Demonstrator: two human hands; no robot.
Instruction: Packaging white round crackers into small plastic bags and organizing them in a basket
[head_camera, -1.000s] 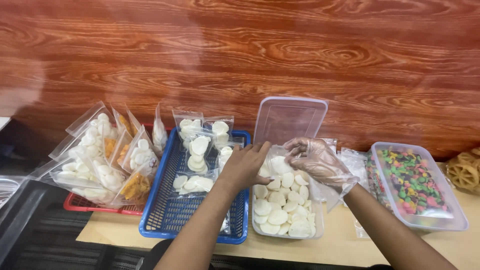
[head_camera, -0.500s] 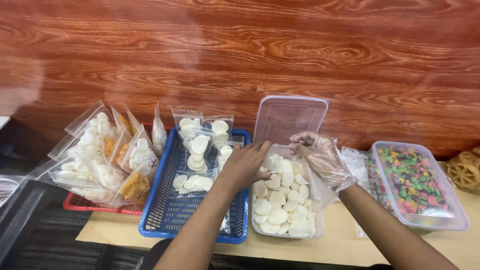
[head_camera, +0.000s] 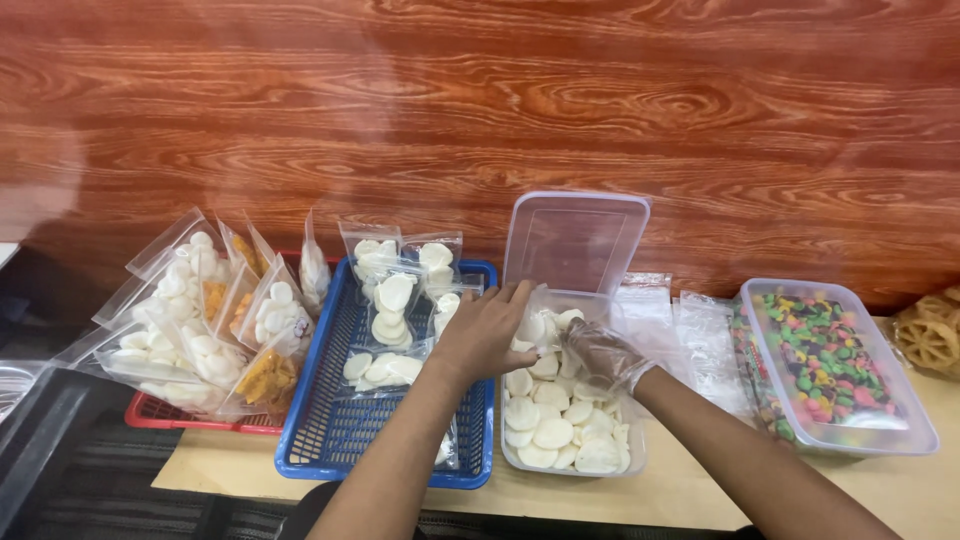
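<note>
Forearms enter from the bottom edge, elbows cut off. Tub (head_camera: 520, 462), clear, holds white crackers (head_camera: 556, 432); both hands are over its far half. Right hand (head_camera: 600, 352), in a clear glove, is dipped among the crackers with fingers curled, what it grips hidden. Left hand (head_camera: 487, 330), bare, pinches a small clear bag (head_camera: 533, 325) at the tub's left rim; bag hard to make out against the crackers. Blue basket (head_camera: 330, 430) to the left holds filled bags (head_camera: 392, 305) of white crackers, some upright. Red basket (head_camera: 160, 410), further left, is mostly hidden under more bags (head_camera: 190, 320), white and some orange. Right: tub of coloured snacks (head_camera: 825, 360), and brown wheel snacks (head_camera: 935, 340) cut off at the edge. Empty bags (head_camera: 690, 335) lie flat on the surface (head_camera: 680, 490). Lid (head_camera: 575, 240) leans upright against the wood wall (head_camera: 480, 100).
</note>
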